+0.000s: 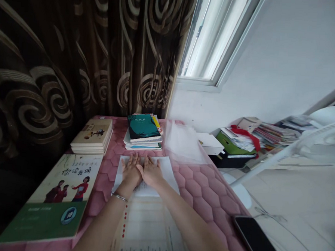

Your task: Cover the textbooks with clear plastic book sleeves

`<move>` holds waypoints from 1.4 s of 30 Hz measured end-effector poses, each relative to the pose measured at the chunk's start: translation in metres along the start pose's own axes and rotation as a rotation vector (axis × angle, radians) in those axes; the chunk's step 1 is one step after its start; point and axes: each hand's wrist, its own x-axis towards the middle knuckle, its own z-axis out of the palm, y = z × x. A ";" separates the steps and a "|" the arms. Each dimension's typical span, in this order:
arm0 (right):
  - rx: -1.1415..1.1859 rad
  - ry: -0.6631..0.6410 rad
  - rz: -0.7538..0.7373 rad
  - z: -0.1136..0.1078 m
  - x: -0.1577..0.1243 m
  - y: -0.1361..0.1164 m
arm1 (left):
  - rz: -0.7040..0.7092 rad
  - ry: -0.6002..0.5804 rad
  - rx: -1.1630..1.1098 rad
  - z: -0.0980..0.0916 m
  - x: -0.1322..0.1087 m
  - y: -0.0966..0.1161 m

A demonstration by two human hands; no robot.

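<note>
Pink cloth (203, 191): left hand (131, 173) and right hand (151, 172) spread flat, touching, on paper (169, 174); books (143, 127) at twelve o'clock, phone (258, 240) at four

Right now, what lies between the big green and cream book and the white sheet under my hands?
A strip of the pink quilted cloth lies between the green and cream book and the white sheet, as the head view shows.
</note>
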 end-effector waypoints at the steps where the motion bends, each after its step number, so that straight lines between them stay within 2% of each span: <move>1: -0.029 0.016 0.032 0.000 -0.002 0.007 | -0.005 0.012 -0.003 0.000 0.000 0.001; 6: -0.114 0.092 0.194 -0.006 -0.012 0.044 | -0.041 0.053 -0.033 0.000 0.000 0.004; 9: -0.133 0.088 0.261 -0.009 -0.015 0.055 | -0.094 0.053 -0.031 0.000 0.000 0.001; 19: -0.200 0.157 0.238 -0.004 -0.018 0.058 | -0.360 0.045 -0.012 -0.010 -0.006 -0.035; 25: -0.186 0.130 0.255 -0.004 -0.017 0.060 | -0.461 0.056 -0.060 -0.014 -0.009 -0.044; 29: -0.180 0.105 0.258 -0.004 -0.017 0.059 | -0.458 0.070 -0.008 -0.018 -0.009 -0.046; 32: -0.184 0.119 0.254 -0.004 -0.018 0.058 | -0.389 0.084 0.050 -0.024 -0.012 -0.041; 35: -0.184 0.109 0.261 -0.007 -0.019 0.055 | -0.312 0.094 0.078 -0.030 -0.029 -0.033; 39: -0.186 0.058 0.271 -0.011 -0.020 0.052 | -0.201 0.091 0.092 -0.031 -0.073 -0.026; 42: -0.214 0.043 0.258 -0.013 -0.019 0.051 | -0.180 0.111 0.092 -0.027 -0.102 -0.027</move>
